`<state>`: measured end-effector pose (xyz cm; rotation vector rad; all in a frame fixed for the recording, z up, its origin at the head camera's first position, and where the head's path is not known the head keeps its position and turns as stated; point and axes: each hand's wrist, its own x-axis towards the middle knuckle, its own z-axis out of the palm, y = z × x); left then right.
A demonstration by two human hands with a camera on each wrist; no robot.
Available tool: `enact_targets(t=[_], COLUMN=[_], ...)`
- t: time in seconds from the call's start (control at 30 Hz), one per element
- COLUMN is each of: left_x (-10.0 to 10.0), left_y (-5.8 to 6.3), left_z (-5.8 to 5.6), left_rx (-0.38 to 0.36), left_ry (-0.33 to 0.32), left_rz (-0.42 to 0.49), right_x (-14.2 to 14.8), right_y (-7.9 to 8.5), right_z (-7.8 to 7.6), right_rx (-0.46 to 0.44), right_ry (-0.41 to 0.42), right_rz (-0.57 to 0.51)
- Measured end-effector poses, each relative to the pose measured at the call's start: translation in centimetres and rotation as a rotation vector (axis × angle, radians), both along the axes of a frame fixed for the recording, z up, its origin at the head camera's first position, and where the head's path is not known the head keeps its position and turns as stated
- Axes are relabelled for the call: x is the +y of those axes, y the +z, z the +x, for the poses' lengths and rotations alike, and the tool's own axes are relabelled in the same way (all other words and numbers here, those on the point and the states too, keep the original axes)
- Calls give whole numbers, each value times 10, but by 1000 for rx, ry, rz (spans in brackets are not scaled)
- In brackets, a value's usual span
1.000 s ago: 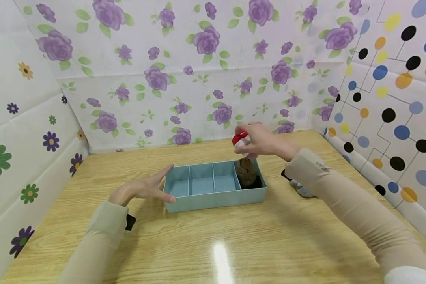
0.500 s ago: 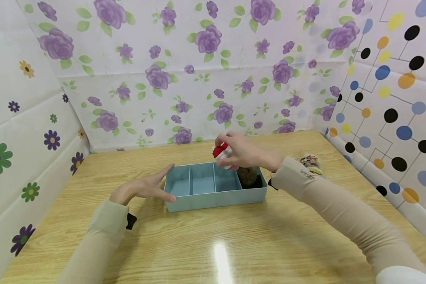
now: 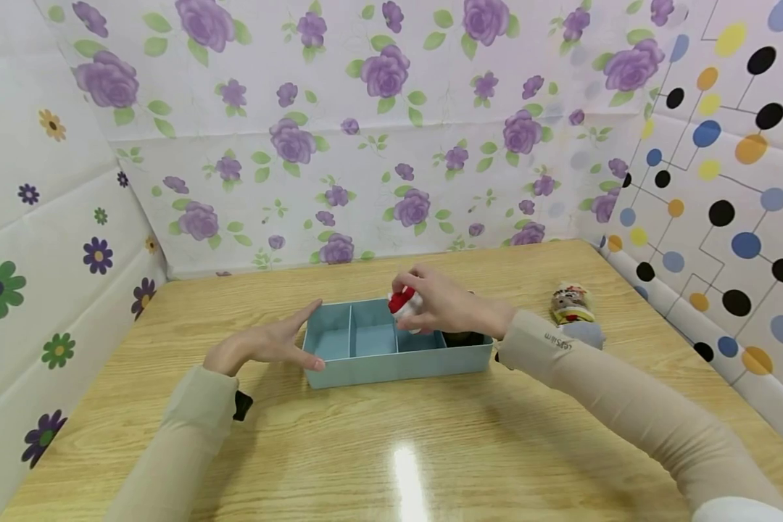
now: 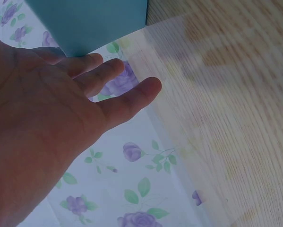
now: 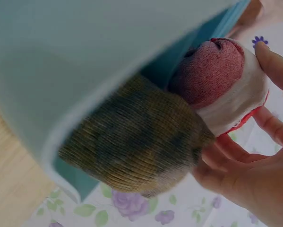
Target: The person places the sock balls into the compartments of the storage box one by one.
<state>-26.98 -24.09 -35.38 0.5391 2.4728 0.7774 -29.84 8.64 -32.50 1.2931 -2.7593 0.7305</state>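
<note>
Head view: a red-and-white bundle (image 3: 401,303) is pinched by the right hand (image 3: 446,301) at the blue box's (image 3: 391,371) third compartment from the left, depth can't really be told. The box's left end is touched by the left hand (image 3: 264,348). Left wrist: fingers pretty much straight, nothing gripped. Right wrist: bundle's held fingers-and-thumb, beside a brown roll (image 5: 136,137).

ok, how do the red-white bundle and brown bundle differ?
The red-white bundle shows color blocks; the brown bundle is ribbed with dark patches. The right hand holds the red-white bundle; the brown bundle sits in the right-end box compartment. Both look like fabric.
</note>
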Motion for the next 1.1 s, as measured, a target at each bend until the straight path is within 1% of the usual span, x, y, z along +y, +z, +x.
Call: enact_targets(t=[0.1,0.13,0.2,0.23,0.33,0.4,0.47,0.53,0.63,0.7,0.83,0.9,1.0,1.1], left_x=[0,0,0,0,0,0,0,0,0,0,-1,-1,-1,0], left_y=[0,0,0,0,0,0,0,0,-1,-1,-1,-1,-1,-1], left_z=[0,0,-1,0,0,0,0,1,1,1,0,0,0,0], left_rx=[-4,-4,-2,-1,8,11,15,14,13,14,15,13,9,7], left_ry=[-1,-3,-5,-5,-5,-3,-1,0,1,2,-1,-2,-4,-8], left_rz=[5,9,14,14,9,6,4,7,6,5,10,13,16,27], right_x=[2,3,7,10,24,38,56,77,111,134,175,189,205,215], right_y=[-5,-5,-4,-3,3,7,10,11,8,4,-6,-9,-15,-20], right_z=[0,1,1,2,1,0,-4,-9,-22,-31,-47,-52,-57,-60], right_rx=[61,67,75,62,41,43,44,58,59,39,-22,-69,-143,-254], right_ry=[15,17,11,3,-43,-90,-156,-243,-374,-453,-562,-600,-632,-649], right_rz=[12,14,10,0,-30,-51,-55,-31,46,102,198,246,329,394])
